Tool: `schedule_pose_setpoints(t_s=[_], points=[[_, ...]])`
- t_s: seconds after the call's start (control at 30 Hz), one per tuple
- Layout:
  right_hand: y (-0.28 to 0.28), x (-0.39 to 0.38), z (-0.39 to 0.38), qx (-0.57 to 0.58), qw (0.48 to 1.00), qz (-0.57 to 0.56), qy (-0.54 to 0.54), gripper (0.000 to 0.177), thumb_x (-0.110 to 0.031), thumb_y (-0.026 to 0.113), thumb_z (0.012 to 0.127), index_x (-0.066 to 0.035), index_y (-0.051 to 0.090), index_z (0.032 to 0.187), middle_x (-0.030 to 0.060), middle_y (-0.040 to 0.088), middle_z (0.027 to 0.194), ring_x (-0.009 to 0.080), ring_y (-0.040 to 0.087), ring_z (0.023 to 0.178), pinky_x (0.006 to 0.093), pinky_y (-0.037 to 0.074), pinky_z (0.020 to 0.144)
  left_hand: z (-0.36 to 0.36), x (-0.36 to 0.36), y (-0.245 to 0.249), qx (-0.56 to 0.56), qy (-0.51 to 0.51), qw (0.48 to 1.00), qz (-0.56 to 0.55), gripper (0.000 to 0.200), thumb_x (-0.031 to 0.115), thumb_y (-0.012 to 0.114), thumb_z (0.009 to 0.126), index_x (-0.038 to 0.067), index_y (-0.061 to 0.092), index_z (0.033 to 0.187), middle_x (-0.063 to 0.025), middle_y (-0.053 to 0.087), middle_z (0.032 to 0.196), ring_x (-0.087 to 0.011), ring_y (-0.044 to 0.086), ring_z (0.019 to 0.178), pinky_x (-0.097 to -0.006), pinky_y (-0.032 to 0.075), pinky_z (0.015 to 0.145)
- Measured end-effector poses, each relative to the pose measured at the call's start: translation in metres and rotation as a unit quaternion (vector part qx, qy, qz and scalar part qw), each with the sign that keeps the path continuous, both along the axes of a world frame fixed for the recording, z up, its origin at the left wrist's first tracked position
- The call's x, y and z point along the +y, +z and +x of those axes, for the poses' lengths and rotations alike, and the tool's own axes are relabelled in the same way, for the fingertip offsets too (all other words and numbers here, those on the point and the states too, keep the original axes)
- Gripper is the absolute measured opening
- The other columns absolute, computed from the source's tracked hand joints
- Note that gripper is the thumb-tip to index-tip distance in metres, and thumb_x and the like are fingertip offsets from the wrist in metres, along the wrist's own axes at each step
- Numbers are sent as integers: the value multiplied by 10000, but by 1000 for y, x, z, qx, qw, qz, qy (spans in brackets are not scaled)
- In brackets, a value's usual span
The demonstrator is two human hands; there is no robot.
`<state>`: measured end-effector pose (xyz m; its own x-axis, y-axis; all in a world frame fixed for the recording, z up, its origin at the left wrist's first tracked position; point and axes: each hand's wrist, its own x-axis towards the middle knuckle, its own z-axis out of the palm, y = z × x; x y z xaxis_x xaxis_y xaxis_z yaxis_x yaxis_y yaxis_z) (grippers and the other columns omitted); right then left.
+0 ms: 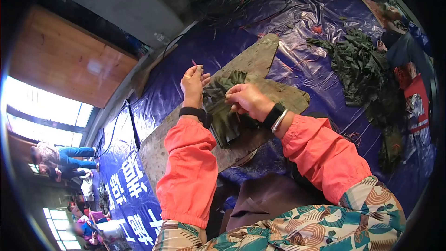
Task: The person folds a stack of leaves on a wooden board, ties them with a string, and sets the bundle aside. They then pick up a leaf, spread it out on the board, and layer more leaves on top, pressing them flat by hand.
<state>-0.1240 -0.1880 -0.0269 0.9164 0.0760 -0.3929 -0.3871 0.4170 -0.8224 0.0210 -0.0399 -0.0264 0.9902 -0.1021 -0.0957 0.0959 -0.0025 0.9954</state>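
Observation:
My left hand [192, 85] is raised over the board, its thumb and forefinger pinching a thin pink strip [194, 63] that sticks up past the fingertips. Beside it, my right hand [248, 99] has thumb and fingertips pressed together; whatever they hold is too small to make out. Between and below both hands lies a bundle of dark green leaves [226, 123], limp and folded. It rests on a worn, flat wooden board [172, 144] with angled ends. Black bands circle both wrists, and a silvery bangle is on the right one.
Blue plastic sheeting [320, 72] with white characters covers the surface. A heap of dark green leaves [357, 72] lies at the right, near another person's dark sleeve [409, 51]. Dark stringy material [227, 0] is piled at the back. Other people [60, 158] are at the far left.

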Motion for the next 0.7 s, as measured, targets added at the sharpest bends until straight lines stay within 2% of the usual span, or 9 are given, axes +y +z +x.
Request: schedule_pose_setpoints(t_s=[0.07, 0.17, 0.37, 0.5, 0.57, 0.6, 0.67, 0.7], points=[[-4, 1, 2, 2, 1000, 20, -1, 82, -132, 598, 914, -64, 586, 959, 22, 641, 814, 74, 553, 562, 209, 406, 463, 5, 0, -9, -24, 10, 1000, 10, 206, 168, 597, 943, 8, 606, 1074, -61, 623, 901, -161, 655, 738, -265, 569, 656], [-5, 0, 5, 5, 1000, 21, -10, 88, -137, 589, 923, -62, 586, 970, 26, 646, 823, 68, 545, 552, 204, 394, 454, 7, -1, -16, -39, 20, 999, -20, 199, 158, 601, 940, 4, 614, 1066, -62, 629, 919, -155, 652, 758, -259, 566, 677], [-3, -3, 9, -13, 997, 61, -55, 95, -163, 586, 934, -76, 595, 970, 9, 643, 814, 59, 530, 535, 204, 375, 440, -3, -2, -6, -45, -9, 997, -66, 203, 150, 595, 943, 6, 615, 1084, -60, 635, 930, -150, 650, 783, -259, 569, 689], [1, -2, 9, -14, 997, 44, -58, 94, -167, 590, 933, -82, 598, 970, -3, 641, 802, 55, 527, 533, 200, 376, 443, -24, -3, 14, -41, -46, 997, -55, 207, 169, 613, 934, 22, 638, 1078, -42, 641, 903, -125, 641, 759, -238, 547, 655], [3, -2, 10, -26, 997, 34, -58, 84, -162, 595, 927, -87, 600, 964, -9, 638, 791, 49, 526, 536, 198, 378, 447, -35, -4, 22, -57, -93, 993, 51, 204, 179, 635, 921, 37, 660, 1065, -16, 647, 872, -73, 609, 726, -196, 491, 605], [4, -2, 11, -27, 997, 34, -59, 84, -162, 595, 927, -87, 600, 964, -9, 638, 791, 49, 526, 536, 198, 378, 447, -39, -4, 21, -59, -94, 993, 51, 204, 179, 635, 921, 37, 660, 1065, -16, 647, 872, -73, 609, 726, -196, 491, 605], [3, -2, 13, -55, 996, 25, -68, 126, -150, 598, 921, -94, 606, 1034, -13, 636, 789, 51, 530, 537, 193, 392, 461, -48, -4, 18, -179, -92, 960, 197, 193, 183, 650, 911, 44, 683, 1039, 18, 645, 833, -27, 566, 687, -167, 429, 564], [2, -1, 13, -55, 996, 26, -68, 126, -150, 598, 921, -94, 606, 1034, -13, 636, 789, 51, 530, 537, 193, 392, 461, -54, -6, 20, -244, -97, 939, 224, 167, 170, 654, 905, 47, 698, 1010, 27, 642, 883, -37, 572, 755, -181, 452, 638]])
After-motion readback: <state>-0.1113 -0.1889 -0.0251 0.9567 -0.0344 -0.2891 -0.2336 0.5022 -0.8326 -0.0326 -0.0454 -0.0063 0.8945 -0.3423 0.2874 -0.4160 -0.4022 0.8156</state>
